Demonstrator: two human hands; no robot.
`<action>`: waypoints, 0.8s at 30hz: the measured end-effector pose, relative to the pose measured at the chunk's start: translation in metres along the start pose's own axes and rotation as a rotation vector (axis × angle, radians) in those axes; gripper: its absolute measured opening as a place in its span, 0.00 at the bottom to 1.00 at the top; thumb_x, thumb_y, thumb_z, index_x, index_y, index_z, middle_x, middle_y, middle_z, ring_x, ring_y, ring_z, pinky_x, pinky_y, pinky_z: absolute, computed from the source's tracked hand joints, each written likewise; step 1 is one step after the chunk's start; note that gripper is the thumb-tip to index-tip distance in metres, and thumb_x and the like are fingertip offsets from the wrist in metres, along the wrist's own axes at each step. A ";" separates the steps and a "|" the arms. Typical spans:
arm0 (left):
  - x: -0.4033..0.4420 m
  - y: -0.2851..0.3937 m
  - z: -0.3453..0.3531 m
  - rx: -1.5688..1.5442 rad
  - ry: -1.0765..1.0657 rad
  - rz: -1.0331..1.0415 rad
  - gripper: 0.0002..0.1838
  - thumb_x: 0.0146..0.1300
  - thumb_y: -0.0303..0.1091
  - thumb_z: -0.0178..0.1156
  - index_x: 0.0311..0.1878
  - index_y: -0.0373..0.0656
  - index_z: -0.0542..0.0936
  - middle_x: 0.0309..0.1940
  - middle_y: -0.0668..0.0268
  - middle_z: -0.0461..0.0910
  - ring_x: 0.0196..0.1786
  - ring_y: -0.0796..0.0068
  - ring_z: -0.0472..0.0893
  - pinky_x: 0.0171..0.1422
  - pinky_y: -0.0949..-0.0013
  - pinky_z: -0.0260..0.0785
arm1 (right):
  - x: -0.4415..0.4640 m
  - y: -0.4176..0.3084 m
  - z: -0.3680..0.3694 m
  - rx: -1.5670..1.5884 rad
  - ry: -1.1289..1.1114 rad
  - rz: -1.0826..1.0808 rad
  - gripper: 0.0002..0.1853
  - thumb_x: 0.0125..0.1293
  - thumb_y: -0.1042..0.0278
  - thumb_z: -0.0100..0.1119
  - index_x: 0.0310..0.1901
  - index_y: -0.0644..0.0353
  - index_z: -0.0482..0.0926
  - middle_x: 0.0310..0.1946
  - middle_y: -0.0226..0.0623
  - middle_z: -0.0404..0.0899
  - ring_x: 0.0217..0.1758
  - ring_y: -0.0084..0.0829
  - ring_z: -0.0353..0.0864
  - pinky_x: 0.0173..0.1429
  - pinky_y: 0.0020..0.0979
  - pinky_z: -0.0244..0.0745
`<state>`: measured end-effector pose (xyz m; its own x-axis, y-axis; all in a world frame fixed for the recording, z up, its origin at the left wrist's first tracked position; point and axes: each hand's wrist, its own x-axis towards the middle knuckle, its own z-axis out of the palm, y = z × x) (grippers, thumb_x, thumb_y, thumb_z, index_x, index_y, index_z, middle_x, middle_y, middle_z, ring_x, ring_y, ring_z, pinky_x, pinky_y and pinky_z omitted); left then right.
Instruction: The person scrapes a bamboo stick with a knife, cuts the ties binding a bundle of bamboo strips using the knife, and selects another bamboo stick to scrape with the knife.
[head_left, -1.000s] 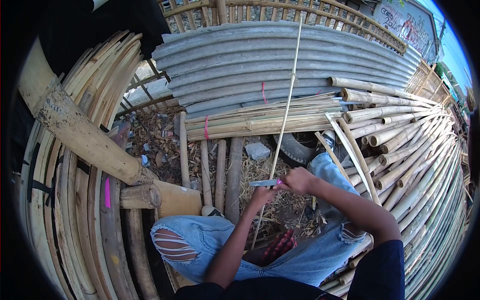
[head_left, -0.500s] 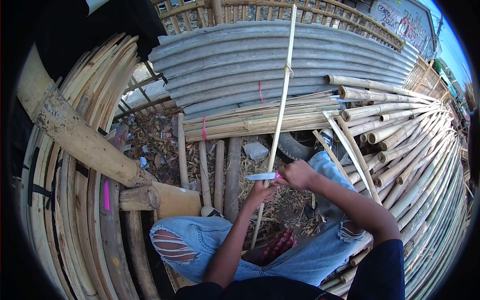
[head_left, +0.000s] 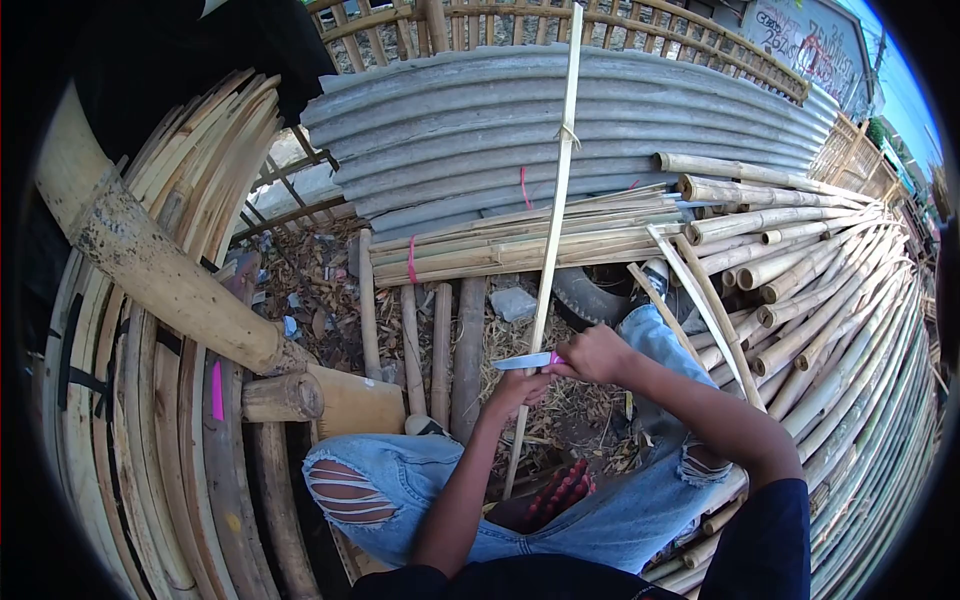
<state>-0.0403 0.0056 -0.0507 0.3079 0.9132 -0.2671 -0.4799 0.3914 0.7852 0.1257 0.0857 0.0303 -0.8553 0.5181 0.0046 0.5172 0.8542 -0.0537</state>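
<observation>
A long, pale bamboo strip (head_left: 556, 215) rises from between my legs toward the corrugated sheet, with a thin curl or tie around it in its upper part. My left hand (head_left: 516, 392) is closed around the strip low down. In my right hand (head_left: 592, 355) is a knife (head_left: 522, 361) with a pink handle, gripped in closed fingers. Its blade points left and lies across the strip just above my left hand. The two hands are close together, nearly touching. Part of the knife handle is hidden by my right fingers.
A bundle of split bamboo (head_left: 500, 250) with a pink tie lies ahead, before a corrugated metal sheet (head_left: 440, 130). Many bamboo poles (head_left: 830, 330) are stacked at the right. A thick bamboo post (head_left: 170, 270) and long slats (head_left: 130, 430) stand left. A tire (head_left: 582, 298) lies ahead.
The upper end of the bamboo strip has tilted slightly left. The knife blade sits slightly lower against the strip, and both hands keep their hold.
</observation>
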 end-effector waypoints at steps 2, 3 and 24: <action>0.002 0.000 -0.001 0.053 -0.026 0.045 0.05 0.60 0.25 0.56 0.35 0.43 0.69 0.14 0.79 0.60 0.12 0.91 0.56 0.15 0.81 0.44 | 0.005 0.004 -0.001 -0.021 0.066 -0.007 0.26 0.63 0.40 0.45 0.25 0.57 0.75 0.14 0.41 0.75 0.18 0.43 0.77 0.22 0.39 0.70; 0.003 -0.002 -0.002 0.053 -0.021 0.044 0.05 0.60 0.25 0.56 0.35 0.43 0.69 0.14 0.79 0.60 0.12 0.91 0.56 0.15 0.81 0.44 | 0.010 0.013 -0.012 -0.018 0.067 -0.010 0.26 0.63 0.40 0.45 0.25 0.57 0.75 0.14 0.41 0.75 0.18 0.43 0.77 0.22 0.39 0.70; 0.012 -0.022 0.000 0.337 0.207 0.079 0.02 0.60 0.28 0.55 0.35 0.43 0.76 0.15 0.78 0.64 0.15 0.89 0.62 0.17 0.79 0.51 | 0.007 0.005 0.000 0.035 -0.033 0.079 0.29 0.64 0.38 0.42 0.25 0.58 0.77 0.15 0.45 0.75 0.21 0.47 0.77 0.26 0.42 0.73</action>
<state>-0.0261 0.0078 -0.0712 0.0923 0.9561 -0.2783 -0.1887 0.2912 0.9379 0.1219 0.0938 0.0297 -0.8129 0.5814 -0.0337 0.5819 0.8086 -0.0870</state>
